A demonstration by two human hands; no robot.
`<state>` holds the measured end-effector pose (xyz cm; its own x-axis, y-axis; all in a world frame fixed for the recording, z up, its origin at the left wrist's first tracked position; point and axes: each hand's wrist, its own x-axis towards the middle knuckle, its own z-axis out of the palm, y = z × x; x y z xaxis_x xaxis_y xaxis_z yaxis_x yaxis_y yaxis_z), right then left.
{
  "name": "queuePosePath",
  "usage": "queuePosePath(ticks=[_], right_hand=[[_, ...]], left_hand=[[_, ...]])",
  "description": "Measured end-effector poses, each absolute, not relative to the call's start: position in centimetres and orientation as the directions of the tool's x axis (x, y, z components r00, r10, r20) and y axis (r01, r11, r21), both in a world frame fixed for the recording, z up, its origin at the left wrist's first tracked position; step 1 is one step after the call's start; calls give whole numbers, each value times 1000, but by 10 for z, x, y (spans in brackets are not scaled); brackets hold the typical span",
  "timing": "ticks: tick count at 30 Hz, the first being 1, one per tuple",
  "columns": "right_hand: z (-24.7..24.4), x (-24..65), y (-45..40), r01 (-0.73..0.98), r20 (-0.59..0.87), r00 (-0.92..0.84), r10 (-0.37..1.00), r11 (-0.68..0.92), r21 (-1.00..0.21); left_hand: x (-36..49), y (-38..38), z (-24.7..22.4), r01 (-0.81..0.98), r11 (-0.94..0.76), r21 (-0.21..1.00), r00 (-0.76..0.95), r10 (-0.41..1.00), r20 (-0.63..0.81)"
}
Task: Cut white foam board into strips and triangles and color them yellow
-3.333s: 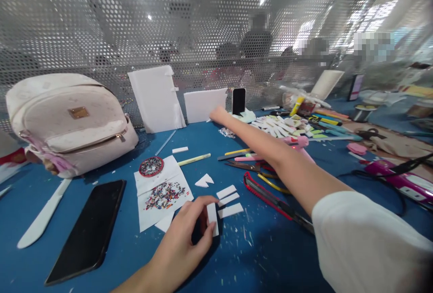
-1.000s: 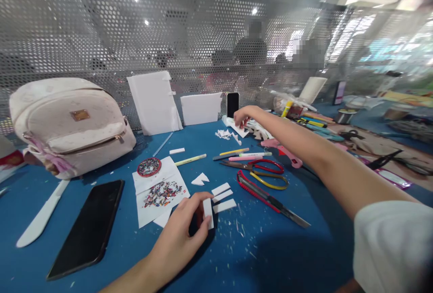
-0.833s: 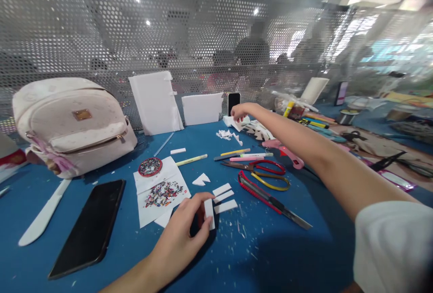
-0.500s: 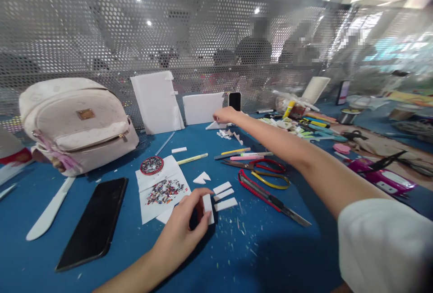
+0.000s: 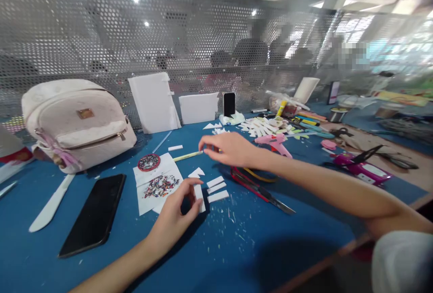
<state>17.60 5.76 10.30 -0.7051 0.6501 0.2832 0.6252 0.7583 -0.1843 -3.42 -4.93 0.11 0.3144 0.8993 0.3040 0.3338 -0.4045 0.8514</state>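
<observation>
Between the thumb and fingers of my left hand [image 5: 174,214] is a small white foam board piece [image 5: 199,193], low over the table. Just right of it lie several white strips [image 5: 218,196], and a notched white scrap [image 5: 196,173] rests behind it. My right hand [image 5: 232,148] hovers over the middle of the table, fingers curved and apart, with nothing visible in them. It hides most of the pens and scissors beneath. A red utility knife [image 5: 257,189] with its blade out lies in front of it, and a yellow-green pen [image 5: 187,156] is left of its fingertips.
White paper [image 5: 142,202] bears colourful beads beside a round red-rimmed dish [image 5: 149,162]. At left are a phone [image 5: 93,216], a white plastic knife [image 5: 50,205] and a backpack [image 5: 74,126]. A pink glue gun [image 5: 275,143], foam scraps [image 5: 262,127] and a purple tool [image 5: 363,169] occupy the right.
My right hand has come back from the small white piece by the rear boards toward me. The pink glue gun now shows. My left hand keeps the foam piece; the view has shifted slightly.
</observation>
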Motion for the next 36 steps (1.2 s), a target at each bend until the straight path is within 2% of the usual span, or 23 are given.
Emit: queuePosePath(ticks=[6, 10, 14, 20, 23, 25, 27, 29, 32, 36], right_hand=[[55, 182, 5, 437, 75, -776, 626, 620, -651], [35, 179, 4, 330, 114, -755, 645, 525, -784], [35, 182, 11, 274, 115, -715, 690, 428, -861], [40, 185, 12, 313, 88, -738, 669, 455, -834], [38, 185, 12, 265, 60, -765, 641, 399, -878], [37, 185, 14, 231, 71, -759, 648, 369, -900], [37, 187, 16, 224, 114, -753, 648, 416, -881], [38, 189, 17, 262, 164, -772, 615, 542, -798], [40, 191, 16, 335, 216, -805, 553, 723, -605], [38, 191, 15, 344, 277, -815, 509, 810, -476]], left_hand=[[-33, -44, 2, 247, -302, 921, 164, 950, 267], [-31, -40, 0, 166, -233, 958, 98, 971, 219], [-29, -39, 1, 108, -209, 972, 121, 973, 195], [-30, -40, 2, 91, -228, 969, 128, 968, 216], [-32, -42, 2, 108, -226, 968, 112, 970, 214], [-32, -43, 3, 121, -222, 968, 100, 973, 210], [-33, -44, 4, 136, -222, 965, 84, 974, 212], [-33, -46, 4, 153, -226, 962, 69, 974, 217], [-33, -47, 4, 178, -231, 957, 58, 973, 224], [-33, -47, 3, 197, -247, 949, 72, 969, 237]])
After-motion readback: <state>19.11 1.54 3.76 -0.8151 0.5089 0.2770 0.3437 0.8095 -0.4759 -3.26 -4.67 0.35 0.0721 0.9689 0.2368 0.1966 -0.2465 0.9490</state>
